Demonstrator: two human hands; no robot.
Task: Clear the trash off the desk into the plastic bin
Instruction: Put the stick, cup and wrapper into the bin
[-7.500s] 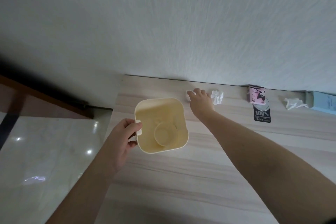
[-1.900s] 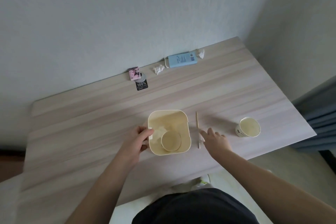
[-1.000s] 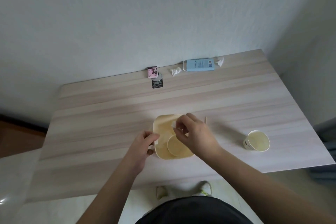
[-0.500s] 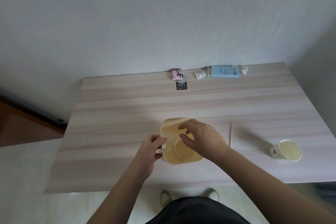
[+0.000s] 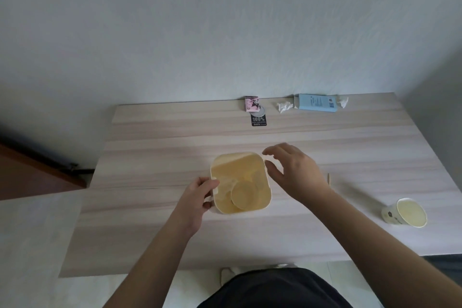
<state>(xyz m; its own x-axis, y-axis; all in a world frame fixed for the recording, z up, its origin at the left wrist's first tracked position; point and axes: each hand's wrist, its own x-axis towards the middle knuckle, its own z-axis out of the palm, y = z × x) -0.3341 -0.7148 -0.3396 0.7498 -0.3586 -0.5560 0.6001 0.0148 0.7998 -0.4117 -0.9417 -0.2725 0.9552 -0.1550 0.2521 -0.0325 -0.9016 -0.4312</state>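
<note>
Fingers of the left hand [image 5: 200, 195] curl round the small handle on the left wall of the plastic bin [image 5: 265, 184], thumb on the rim, a grip that appears meant to steady the bin while trash is dropped in. Fingers of the right hand [image 5: 297, 172] are spread and loosely bent, holding nothing, poised just right of the bin's upper right corner and clear of the rim. Low centre of the frame: dark clothing and a pale shoe below the near edge of the desk [image 5: 150, 232]. Centre: the cream bin stands upright, mouth open to the camera; inside it lie a paper cup [image 5: 243, 195] on the bottom and what seems to be crumpled tissue, too pale to make out well. Right of the right hand: a thin wooden stick [image 5: 329, 179] lies on the desk, partly hidden by the wrist. Lower right: a second paper cup [image 5: 405, 212] lies tilted towards the camera, well apart from the bin. Far edge, by the wall: a pink packet [image 5: 252, 103] touching a black label [image 5: 258, 119]; a crumpled tissue [image 5: 284, 107] just left of a blue box [image 5: 315, 102]; another tissue [image 5: 343, 101] at the box's right end. Judged from this layout, clearing is partway done: stick, cup and tissues are still out on the desk.
</note>
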